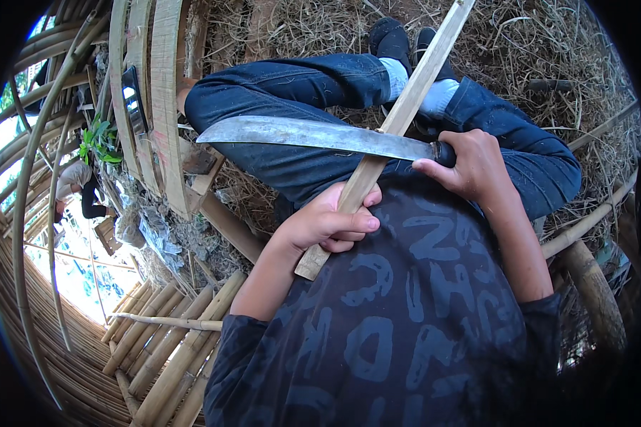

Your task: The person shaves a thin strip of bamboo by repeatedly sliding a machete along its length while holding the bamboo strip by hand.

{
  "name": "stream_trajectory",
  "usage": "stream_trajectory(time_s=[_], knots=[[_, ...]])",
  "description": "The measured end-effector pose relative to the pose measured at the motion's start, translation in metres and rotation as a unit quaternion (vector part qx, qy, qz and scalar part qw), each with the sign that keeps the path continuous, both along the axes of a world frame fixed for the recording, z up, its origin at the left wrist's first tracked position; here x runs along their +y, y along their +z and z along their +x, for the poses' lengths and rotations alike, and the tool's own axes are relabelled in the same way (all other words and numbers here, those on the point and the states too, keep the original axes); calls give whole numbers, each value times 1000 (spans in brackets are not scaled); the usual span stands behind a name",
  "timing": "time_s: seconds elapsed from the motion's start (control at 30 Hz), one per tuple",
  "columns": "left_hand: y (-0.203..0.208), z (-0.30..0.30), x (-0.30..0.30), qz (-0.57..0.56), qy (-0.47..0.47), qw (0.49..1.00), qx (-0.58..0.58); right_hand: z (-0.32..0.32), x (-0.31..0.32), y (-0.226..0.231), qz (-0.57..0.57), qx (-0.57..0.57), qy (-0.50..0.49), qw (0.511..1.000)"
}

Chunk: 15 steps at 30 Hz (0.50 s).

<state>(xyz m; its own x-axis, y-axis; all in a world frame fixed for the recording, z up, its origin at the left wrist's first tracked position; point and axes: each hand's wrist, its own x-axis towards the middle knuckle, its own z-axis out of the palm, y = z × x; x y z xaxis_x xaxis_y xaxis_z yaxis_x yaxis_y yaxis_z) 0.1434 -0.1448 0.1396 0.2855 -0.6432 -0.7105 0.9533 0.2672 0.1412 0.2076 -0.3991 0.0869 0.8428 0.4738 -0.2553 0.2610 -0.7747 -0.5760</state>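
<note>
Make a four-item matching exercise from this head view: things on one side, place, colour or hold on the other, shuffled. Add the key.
Things
1. Machete
2. Wooden strip
3. Jeans
4. Leafy plant

Descriptions
A. Gripped by the left hand
B. Green, toward the picture's left side
C. Handle in the right hand
D. Dark blue, worn

Pairs: 1-C, 2-A, 3-D, 4-B

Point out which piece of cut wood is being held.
The long narrow strip crossing under the machete blade: the left hand grips it near its lower end. The wider planks at upper left are in neither hand.
</note>
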Motion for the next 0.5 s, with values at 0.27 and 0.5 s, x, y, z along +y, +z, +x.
stream_trajectory(time_s=[0.27, 0.5], knots=[[-2, -3, 7, -16, 12, 1000, -6, 30, -54, -18, -48, 89, -183, 978], [2, 5, 8, -8, 11, 1000, 10, 45, -69, 6, -94, 65, -190, 975]])
